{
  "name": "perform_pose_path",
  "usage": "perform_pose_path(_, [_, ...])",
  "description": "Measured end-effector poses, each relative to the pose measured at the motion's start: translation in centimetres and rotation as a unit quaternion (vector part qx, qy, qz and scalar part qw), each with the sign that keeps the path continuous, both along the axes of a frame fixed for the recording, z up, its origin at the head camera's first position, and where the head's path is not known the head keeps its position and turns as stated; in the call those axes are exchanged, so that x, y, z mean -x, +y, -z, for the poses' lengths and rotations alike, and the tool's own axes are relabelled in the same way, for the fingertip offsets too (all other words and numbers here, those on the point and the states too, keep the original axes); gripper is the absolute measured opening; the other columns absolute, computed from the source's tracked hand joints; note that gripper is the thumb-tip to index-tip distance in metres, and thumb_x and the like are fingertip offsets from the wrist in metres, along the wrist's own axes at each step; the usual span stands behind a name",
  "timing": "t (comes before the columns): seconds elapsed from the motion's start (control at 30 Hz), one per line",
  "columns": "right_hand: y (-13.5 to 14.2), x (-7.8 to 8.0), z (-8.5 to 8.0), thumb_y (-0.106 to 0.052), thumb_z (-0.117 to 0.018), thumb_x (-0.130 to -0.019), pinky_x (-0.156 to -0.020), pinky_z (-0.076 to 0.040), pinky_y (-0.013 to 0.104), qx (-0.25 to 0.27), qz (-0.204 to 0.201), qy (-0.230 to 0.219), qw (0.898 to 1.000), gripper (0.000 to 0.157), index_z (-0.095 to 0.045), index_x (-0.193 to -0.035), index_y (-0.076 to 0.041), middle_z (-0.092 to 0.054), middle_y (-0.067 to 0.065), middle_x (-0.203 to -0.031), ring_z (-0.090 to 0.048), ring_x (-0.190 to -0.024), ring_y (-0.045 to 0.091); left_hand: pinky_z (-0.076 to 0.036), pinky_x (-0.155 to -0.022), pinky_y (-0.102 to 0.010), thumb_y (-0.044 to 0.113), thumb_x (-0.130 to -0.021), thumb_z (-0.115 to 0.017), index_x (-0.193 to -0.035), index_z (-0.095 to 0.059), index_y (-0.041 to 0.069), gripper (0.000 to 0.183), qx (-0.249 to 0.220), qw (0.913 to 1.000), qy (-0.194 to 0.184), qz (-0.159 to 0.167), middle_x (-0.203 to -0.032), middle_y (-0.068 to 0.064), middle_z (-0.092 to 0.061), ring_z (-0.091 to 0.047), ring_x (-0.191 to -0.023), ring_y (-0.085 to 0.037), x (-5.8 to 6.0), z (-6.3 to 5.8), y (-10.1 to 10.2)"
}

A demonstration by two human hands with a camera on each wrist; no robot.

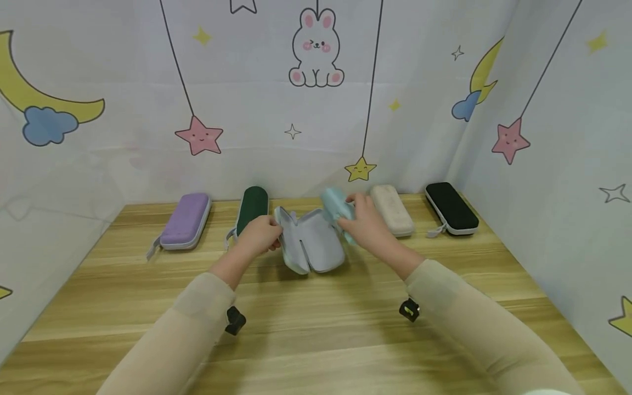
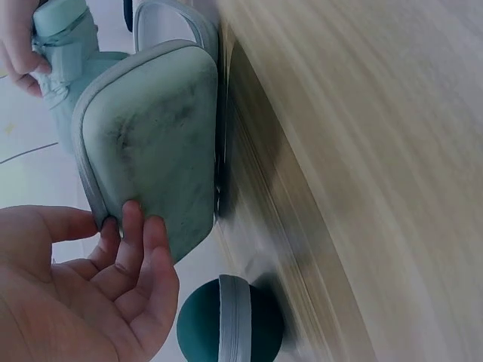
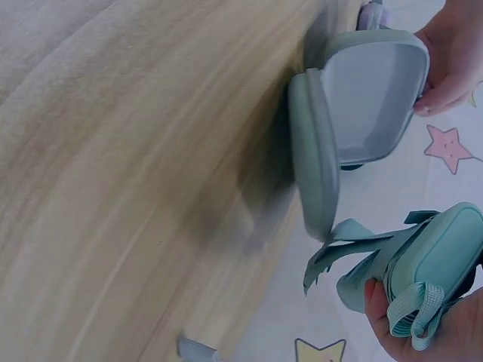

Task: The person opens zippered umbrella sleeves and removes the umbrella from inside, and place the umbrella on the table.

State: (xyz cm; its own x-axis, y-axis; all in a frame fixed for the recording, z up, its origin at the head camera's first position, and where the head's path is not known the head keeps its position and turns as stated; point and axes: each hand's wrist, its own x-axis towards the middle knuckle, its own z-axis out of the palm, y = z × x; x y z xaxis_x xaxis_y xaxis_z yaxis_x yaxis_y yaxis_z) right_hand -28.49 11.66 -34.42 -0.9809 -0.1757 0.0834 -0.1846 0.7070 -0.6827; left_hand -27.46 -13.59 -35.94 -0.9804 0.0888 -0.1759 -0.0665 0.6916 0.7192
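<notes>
Two sleeves enter from the near side, over the wood of the table; both forearms slant inward. Left hand: thumb and fingertips pinch the left rim of the open case, the remaining fingers bent below. The case, green outside and grey within, stands spread at mid-table, hinge toward the person; whether its lower edge meets the wood cannot be told. Right hand: fingers wrapped round the teal umbrella, raised beside the case's right rim; contact between the two is unclear. Beyond, along the far edge, lie the purple case, green case, ivory case and black case. The green lies just behind the left hand, the ivory just behind the right. The wall rises directly behind that edge, limiting reach.
</notes>
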Motion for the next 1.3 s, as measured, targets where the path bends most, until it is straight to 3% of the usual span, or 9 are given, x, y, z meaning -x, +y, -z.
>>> perform_pose_path(0.37, [-0.4, 1.3, 2.9, -0.026, -0.061, -0.092, -0.073, -0.047, 0.038, -0.059, 0.019, -0.014, 0.998, 0.046, -0.044, -0.129, -0.006, -0.038, 0.023, -0.130, -0.051, -0.094, 0.032, -0.046, -0.063, -0.032, 0.019, -0.100, -0.042, -0.107, -0.059, 0.001, 0.026, 0.027, 0.9996, 0.002, -0.008, -0.094, -0.018, -0.068, -0.065, -0.086, -0.034, 0.2, -0.1, -1.0])
perform_pose_path(0.6, [-0.9, 1.7, 4.6, -0.028, -0.063, -0.094, -0.067, -0.048, 0.036, -0.108, 0.017, -0.017, 0.994, 0.041, -0.046, -0.125, -0.007, -0.034, 0.024, -0.136, -0.054, -0.085, 0.029, -0.047, -0.066, -0.033, 0.022, -0.103, -0.042, -0.108, -0.059, 0.002, 0.026, 0.038, 0.9992, 0.004, -0.015, -0.091, -0.016, -0.067, -0.064, -0.086, -0.032, 0.0, -0.1, -1.1])
perform_pose_path(0.8, [-1.3, 1.7, 5.4, -0.026, -0.062, -0.095, -0.061, -0.047, 0.033, -0.135, -0.013, -0.027, 0.990, 0.034, -0.047, -0.118, -0.006, -0.033, 0.020, -0.135, -0.055, -0.074, 0.024, -0.046, -0.066, -0.034, 0.024, -0.103, -0.045, -0.105, -0.060, 0.003, 0.026, 0.061, 0.9979, 0.010, -0.018, -0.089, -0.014, -0.067, -0.063, -0.079, -0.027, 0.0, 0.0, -1.2])
perform_pose_path(0.93, [-1.0, 1.8, 5.8, -0.025, -0.063, -0.094, -0.068, -0.048, 0.034, -0.148, -0.029, -0.027, 0.988, 0.032, -0.050, -0.116, -0.006, -0.035, 0.019, -0.137, -0.055, -0.082, 0.025, -0.045, -0.064, -0.033, 0.025, -0.103, -0.047, -0.106, -0.060, 0.003, 0.026, 0.069, 0.9974, 0.011, -0.018, -0.088, -0.014, -0.067, -0.059, -0.072, -0.021, 0.1, 0.3, -1.4])
perform_pose_path(1.1, [0.2, 1.5, 5.4, -0.033, -0.065, -0.092, -0.082, -0.049, 0.041, -0.177, -0.064, -0.034, 0.982, 0.043, -0.054, -0.125, -0.007, -0.039, 0.020, -0.139, -0.056, -0.101, 0.029, -0.044, -0.064, -0.033, 0.027, -0.102, -0.049, -0.101, -0.059, 0.005, 0.025, 0.069, 0.9971, 0.016, -0.028, -0.084, -0.012, -0.066, -0.058, -0.072, -0.021, 0.0, 0.6, -1.5])
perform_pose_path(1.3, [1.8, 1.0, 3.8, -0.028, -0.070, -0.090, -0.103, -0.038, 0.048, -0.216, -0.168, 0.000, 0.962, 0.048, -0.058, -0.128, -0.001, -0.047, 0.022, -0.140, -0.047, -0.127, 0.037, -0.043, -0.064, -0.033, 0.032, -0.100, -0.052, -0.110, -0.055, 0.005, 0.029, 0.077, 0.9967, 0.012, -0.020, -0.085, -0.010, -0.066, -0.057, -0.072, -0.020, -0.7, 0.7, -1.6])
